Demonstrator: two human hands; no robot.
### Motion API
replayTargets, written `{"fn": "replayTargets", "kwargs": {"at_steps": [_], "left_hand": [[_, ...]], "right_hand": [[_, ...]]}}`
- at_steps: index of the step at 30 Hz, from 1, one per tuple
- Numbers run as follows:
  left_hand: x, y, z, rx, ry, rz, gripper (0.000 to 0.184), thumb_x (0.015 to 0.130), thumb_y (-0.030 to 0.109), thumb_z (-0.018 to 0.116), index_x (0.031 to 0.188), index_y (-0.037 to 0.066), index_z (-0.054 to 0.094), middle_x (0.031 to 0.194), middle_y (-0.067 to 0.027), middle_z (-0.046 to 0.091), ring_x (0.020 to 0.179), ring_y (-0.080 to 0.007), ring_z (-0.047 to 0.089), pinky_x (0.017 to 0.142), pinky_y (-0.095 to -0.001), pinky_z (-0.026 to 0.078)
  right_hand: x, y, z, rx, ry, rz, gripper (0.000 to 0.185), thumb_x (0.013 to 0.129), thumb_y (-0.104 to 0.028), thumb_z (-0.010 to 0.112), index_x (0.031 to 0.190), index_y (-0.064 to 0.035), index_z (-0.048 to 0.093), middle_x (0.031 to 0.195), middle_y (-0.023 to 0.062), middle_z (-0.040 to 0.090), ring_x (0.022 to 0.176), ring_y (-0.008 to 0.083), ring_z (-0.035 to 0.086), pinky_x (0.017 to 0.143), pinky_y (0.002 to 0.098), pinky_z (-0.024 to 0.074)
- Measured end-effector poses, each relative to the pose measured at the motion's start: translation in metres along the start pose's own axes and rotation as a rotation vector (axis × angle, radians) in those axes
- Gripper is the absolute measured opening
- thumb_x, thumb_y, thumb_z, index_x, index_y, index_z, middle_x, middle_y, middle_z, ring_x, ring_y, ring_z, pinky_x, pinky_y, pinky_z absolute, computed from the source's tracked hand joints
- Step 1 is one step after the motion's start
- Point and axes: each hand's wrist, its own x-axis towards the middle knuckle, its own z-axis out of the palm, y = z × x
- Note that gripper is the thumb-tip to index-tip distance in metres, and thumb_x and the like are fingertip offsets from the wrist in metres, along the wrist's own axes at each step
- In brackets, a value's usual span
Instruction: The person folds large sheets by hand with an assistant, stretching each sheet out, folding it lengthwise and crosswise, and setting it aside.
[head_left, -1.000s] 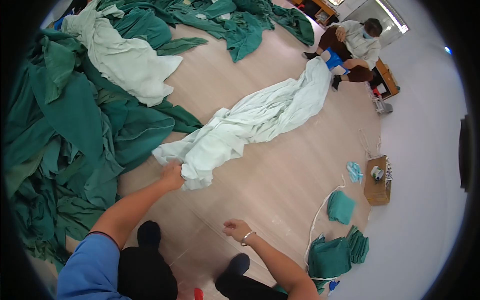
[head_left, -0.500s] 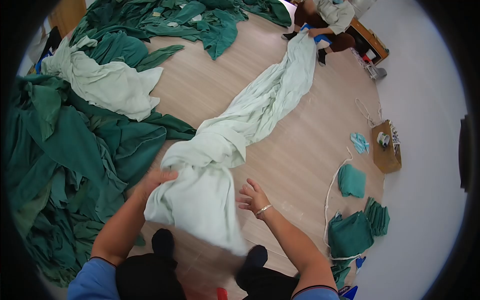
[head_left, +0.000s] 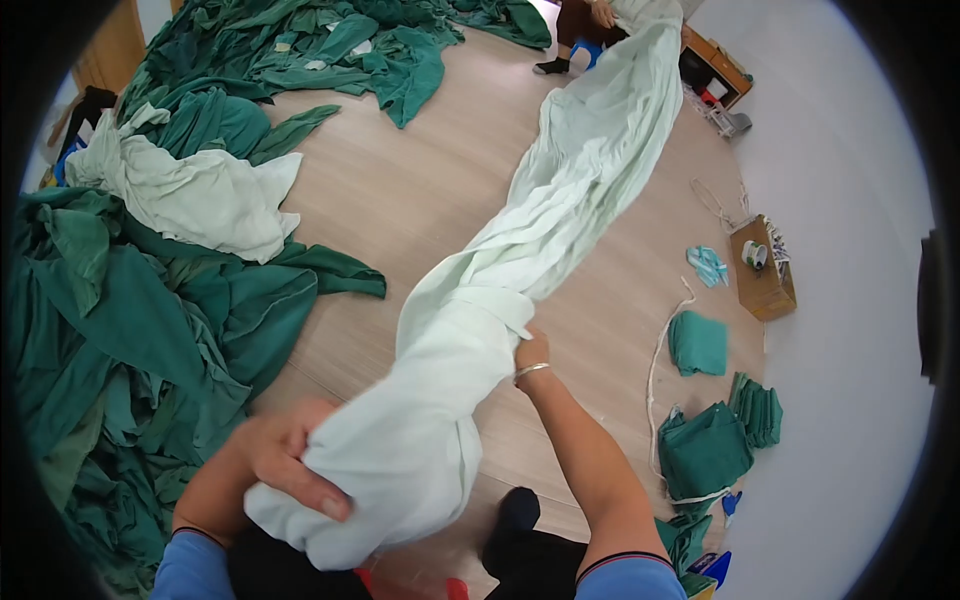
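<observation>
From where I stand, the whole thing hangs on one long pale green cloth [head_left: 500, 260], bunched and stretched between two people, its long axis running from just in front of the wearer's body up and away to the far right. The near end lies to the right of the left hand [head_left: 290, 455], which is clamped on it, thumb laid over the folds, a bit blurred. The right hand [head_left: 533, 348], a bracelet [head_left: 532, 371] at its wrist, is farther along, touching the cloth's right edge beside a thick fold; its fingers go out of sight behind the fabric, so whether they grip I can't say. The left, then, is nearer the loose end, and the right is nearer the co-worker, whose hand [head_left: 603, 13] shows beside the far stretch at the top. Off to the left spreads a heap of dark green cloth [head_left: 160, 290] with another pale cloth [head_left: 200, 195] lying on it. To the right sit a folded teal packet [head_left: 698, 343], a green bundle [head_left: 705, 450] near a white cord [head_left: 652, 400], and a cardboard box [head_left: 765, 293] with a small container [head_left: 754, 256] in it. I can read no brand, label or lettering anywhere, the container's included.
</observation>
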Motion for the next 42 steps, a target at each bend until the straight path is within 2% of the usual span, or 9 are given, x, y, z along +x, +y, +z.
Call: {"fn": "replayTargets", "kwargs": {"at_steps": [9,12,15,19,24,27,30,35,42], "left_hand": [[-0.068,-0.011,-0.095,1.434,0.884,-0.428,0.038,0.049,0.021,0.078,0.079,0.003,0.062,0.065,-0.0133,0.059,0.063,-0.0244,0.058,0.059,-0.033,0.045],[-0.109,-0.062,-0.145,1.613,1.024,-0.407,0.034,0.05,0.024,0.076,0.073,0.004,0.061,0.064,-0.0162,0.058,0.063,-0.0327,0.056,0.058,-0.0392,0.045],[-0.165,-0.101,-0.197,1.733,1.238,-0.592,0.018,0.064,0.019,0.062,0.067,0.002,0.059,0.068,-0.0181,0.057,0.068,-0.039,0.054,0.058,-0.0436,0.044],[-0.228,-0.082,-0.216,1.928,1.444,-0.493,0.015,0.075,0.015,0.047,0.077,0.002,0.055,0.076,-0.0207,0.055,0.07,-0.0407,0.052,0.06,-0.0473,0.041],[-0.257,-0.045,-0.189,2.096,1.151,-0.595,0.027,0.054,0.018,0.07,0.069,0.002,0.053,0.071,-0.0191,0.055,0.068,-0.0406,0.052,0.057,-0.0469,0.041],[-0.25,-0.024,-0.159,2.049,0.947,-0.724,0.04,0.042,0.024,0.077,0.066,0.003,0.053,0.068,-0.0186,0.055,0.068,-0.0398,0.052,0.057,-0.0476,0.041],[-0.3,-0.034,-0.163,2.268,0.814,-0.704,0.034,0.052,0.026,0.073,0.072,0.005,0.053,0.067,-0.0181,0.053,0.067,-0.0407,0.049,0.058,-0.049,0.038],[-0.338,-0.041,-0.166,2.359,0.838,-0.714,0.016,0.076,0.018,0.049,0.074,0.002,0.054,0.069,-0.0203,0.052,0.066,-0.0424,0.048,0.057,-0.0494,0.035],[-0.33,-0.027,-0.144,2.053,1.056,-0.702,0.02,0.078,0.015,0.045,0.075,-0.003,0.055,0.073,-0.0247,0.053,0.069,-0.045,0.049,0.06,-0.0511,0.037]], "right_hand": [[-0.118,-0.194,-0.19,-0.191,0.397,-0.626,0.003,0.072,-0.002,0.058,0.073,0.0001,0.058,0.071,0.0027,0.06,0.062,0.0119,0.056,0.056,0.0231,0.0449],[-0.163,-0.159,-0.193,-0.671,-0.092,-0.636,0.013,0.067,-0.003,0.056,0.079,-0.0031,0.061,0.068,0.0115,0.061,0.063,0.0232,0.06,0.06,0.0285,0.0464],[-0.188,-0.066,-0.174,-1.397,-0.69,-0.002,0.021,0.071,-0.024,0.059,0.089,-0.012,0.061,0.085,0.0129,0.061,0.083,0.0342,0.056,0.074,0.041,0.0444],[-0.206,0.052,-0.152,-1.012,-0.991,0.036,0.028,0.073,-0.028,0.062,0.094,-0.0105,0.059,0.081,0.0093,0.061,0.075,0.0262,0.058,0.071,0.0346,0.0467],[-0.154,0.131,-0.181,-0.22,-0.206,0.108,0.032,0.073,-0.015,0.065,0.103,-0.0067,0.057,0.076,0.003,0.058,0.068,0.0125,0.054,0.064,0.0267,0.0464],[-0.147,0.157,-0.259,-0.855,0.418,-0.003,0.037,0.069,-0.021,0.066,0.1,-0.0029,0.056,0.1,0.0167,0.053,0.09,0.0283,0.053,0.078,0.0365,0.0435],[-0.165,0.153,-0.298,-1.047,0.41,0.75,0.062,0.072,-0.028,0.062,0.126,-0.0124,0.037,0.127,0.0178,0.035,0.118,0.0337,0.034,0.095,0.0391,0.0345],[-0.197,0.225,-0.321,-0.852,0.141,0.885,0.071,0.069,-0.035,0.063,0.129,-0.0123,0.032,0.13,0.0191,0.032,0.116,0.0359,0.038,0.094,0.0392,0.036],[-0.195,0.19,-0.316,-0.861,0.486,0.901,0.05,0.077,-0.027,0.056,0.122,-0.0137,0.04,0.127,0.0177,0.035,0.113,0.0344,0.04,0.09,0.0421,0.0395]]}}
